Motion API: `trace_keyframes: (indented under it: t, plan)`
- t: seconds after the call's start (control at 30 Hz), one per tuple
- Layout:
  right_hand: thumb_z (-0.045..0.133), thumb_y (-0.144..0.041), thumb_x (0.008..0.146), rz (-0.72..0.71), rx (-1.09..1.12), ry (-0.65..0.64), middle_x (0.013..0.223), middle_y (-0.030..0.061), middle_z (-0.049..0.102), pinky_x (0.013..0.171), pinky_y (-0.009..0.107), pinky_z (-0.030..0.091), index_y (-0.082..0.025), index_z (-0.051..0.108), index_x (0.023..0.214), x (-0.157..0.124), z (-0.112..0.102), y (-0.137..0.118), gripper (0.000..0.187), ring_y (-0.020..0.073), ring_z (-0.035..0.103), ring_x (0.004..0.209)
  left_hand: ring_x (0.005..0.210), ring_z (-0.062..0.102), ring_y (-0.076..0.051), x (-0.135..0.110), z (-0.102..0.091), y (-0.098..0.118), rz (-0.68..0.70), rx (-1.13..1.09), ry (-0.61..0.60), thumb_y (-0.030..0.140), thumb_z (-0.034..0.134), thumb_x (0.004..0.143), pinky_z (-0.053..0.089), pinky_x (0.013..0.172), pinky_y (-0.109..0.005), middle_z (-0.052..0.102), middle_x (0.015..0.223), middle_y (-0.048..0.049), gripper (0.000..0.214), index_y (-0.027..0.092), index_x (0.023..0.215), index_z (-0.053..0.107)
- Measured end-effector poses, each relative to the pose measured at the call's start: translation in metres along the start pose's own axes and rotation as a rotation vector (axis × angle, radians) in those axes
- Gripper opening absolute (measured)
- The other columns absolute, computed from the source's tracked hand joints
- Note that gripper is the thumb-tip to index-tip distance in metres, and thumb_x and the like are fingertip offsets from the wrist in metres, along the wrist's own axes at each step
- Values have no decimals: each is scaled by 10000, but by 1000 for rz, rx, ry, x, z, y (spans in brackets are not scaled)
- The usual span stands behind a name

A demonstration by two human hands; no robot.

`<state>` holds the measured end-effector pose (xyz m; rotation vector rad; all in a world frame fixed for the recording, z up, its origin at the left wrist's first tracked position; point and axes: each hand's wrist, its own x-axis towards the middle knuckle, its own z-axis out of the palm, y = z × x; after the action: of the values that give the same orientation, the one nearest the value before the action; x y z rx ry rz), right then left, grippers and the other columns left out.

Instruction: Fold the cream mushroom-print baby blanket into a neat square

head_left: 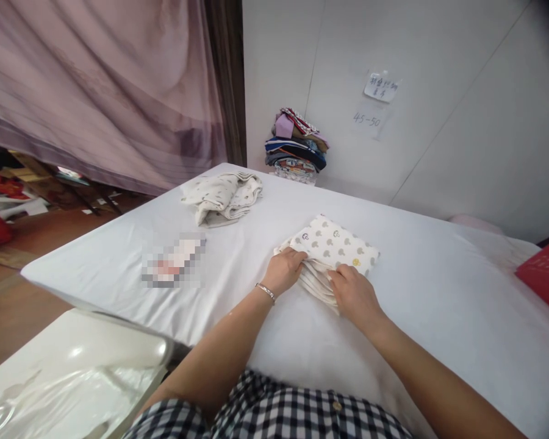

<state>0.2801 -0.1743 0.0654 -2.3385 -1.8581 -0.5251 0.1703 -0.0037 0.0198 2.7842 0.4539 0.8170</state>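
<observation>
– White table, pale wall, pink curtain at the back left. What else shows in the head view?
– A stack of folded fabrics by the wall, beyond the table's far edge. Two notes hang on the wall; the lower reads "45-50".
– And where's the cloth?
– Flat on the table before the person, folded into layers, with grey and yellow prints on top.
– Left hand?
– Grasping the cloth's edge at its left corner, fingers over the layers. A bracelet circles that wrist.
– Right hand?
– Pinching the near edge, thumb on the layers. Loose layers sag between both hands.
– Anything farther left?
– A rumpled heap of similar fabric, well apart from the cloth. Nearer the person lies something pixelated; I can't tell what.
</observation>
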Motion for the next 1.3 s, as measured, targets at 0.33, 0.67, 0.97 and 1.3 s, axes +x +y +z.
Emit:
trace_keyframes:
  t: [0.33,0.67,0.97,1.3]
  plan:
    - [432,-38,797,-14,11,25,818,52,510,618,268,305,-193,609,838,-8,9,0,239,166,428,740,850,534,-160,5,-16,1,43,-125,177,81,456,757,468,733,-290,603,824,-38,248,187,955,562]
    - [431,-16,759,-6,81,58,800,54,512,617,257,310,-178,603,770,-7,13,-3,237,161,433,731,831,528,-164,6,-18,-1,-3,-178,187,102,473,752,467,734,-303,591,820,-39,223,189,937,563]
    - [521,-372,828,73,62,-36,796,58,501,603,291,324,-182,591,735,-2,10,-14,223,180,452,725,822,522,-160,6,-15,0,2,-202,198,97,470,758,463,730,-291,589,805,-37,212,181,931,559]
    - [391,-77,847,-4,108,97,878,71,532,661,284,362,-162,562,739,-11,13,-12,219,167,443,760,839,524,-165,6,-16,-4,-85,-213,174,92,491,738,463,750,-295,604,832,-30,243,185,951,564]
